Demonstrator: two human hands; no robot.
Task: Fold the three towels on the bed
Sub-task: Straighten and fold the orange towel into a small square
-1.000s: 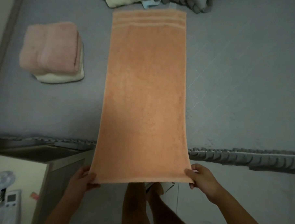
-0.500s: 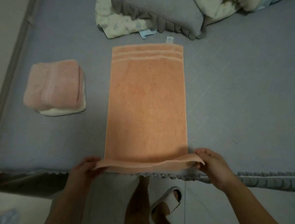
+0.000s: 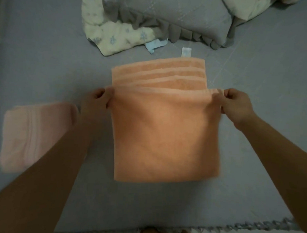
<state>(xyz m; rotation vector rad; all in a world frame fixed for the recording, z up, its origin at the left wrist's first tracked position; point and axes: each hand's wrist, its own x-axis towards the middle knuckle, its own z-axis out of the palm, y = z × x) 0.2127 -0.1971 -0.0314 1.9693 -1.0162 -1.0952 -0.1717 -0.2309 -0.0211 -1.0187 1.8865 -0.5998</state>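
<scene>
An orange towel (image 3: pixel 166 134) lies on the grey bed (image 3: pixel 263 112), its near half doubled over toward the far end. The striped far end with a white label still shows beyond the folded edge. My left hand (image 3: pixel 99 98) pinches the left corner of that edge, and my right hand (image 3: pixel 236 104) pinches the right corner, both held just above the lower layer. A folded pink towel (image 3: pixel 34 139) sits at the left, partly behind my left forearm. The cream towel under it is hidden in this blurred view.
A floral quilt (image 3: pixel 114 35) and a grey ruffled pillow (image 3: pixel 171 16) lie bunched at the far side of the bed. The bed's frilled near edge (image 3: pixel 250 226) runs along the bottom, with my feet just below it.
Both hands have carried the towel's near end from the bed's edge up and over toward the far end, doubling the towel. The camera has moved in over the bed.
</scene>
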